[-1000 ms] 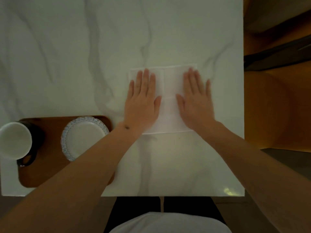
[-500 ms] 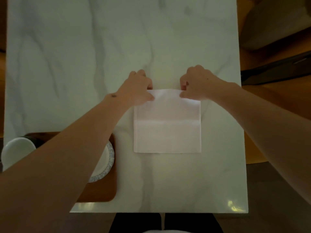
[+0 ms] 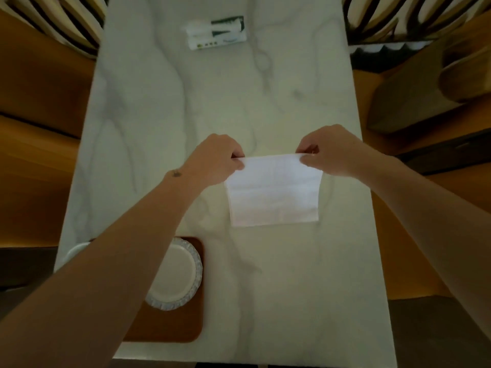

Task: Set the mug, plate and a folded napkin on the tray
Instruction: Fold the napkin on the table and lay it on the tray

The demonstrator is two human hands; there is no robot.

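Note:
A white napkin (image 3: pixel 273 192) lies in the middle of the marble table (image 3: pixel 279 102), its far edge lifted. My left hand (image 3: pixel 216 158) pinches the far left corner and my right hand (image 3: pixel 329 152) pinches the far right corner. The brown tray (image 3: pixel 175 328) sits at the near left of the table. On it rests a white plate (image 3: pixel 174 277) with a patterned rim, partly hidden by my left forearm. Only a sliver of the white mug (image 3: pixel 75 251) shows at the table's left edge behind that forearm.
A white and green tissue pack (image 3: pixel 216 31) lies at the far end of the table. Slatted chair backs (image 3: pixel 53 19) stand at both far corners. A dark piece of furniture (image 3: pixel 425 96) stands to the right over the wooden floor (image 3: pixel 39 128).
My hands went from lying flat on the napkin to pinching its far corners. They now lift that edge off the table. The view has tilted up, showing the table's far end.

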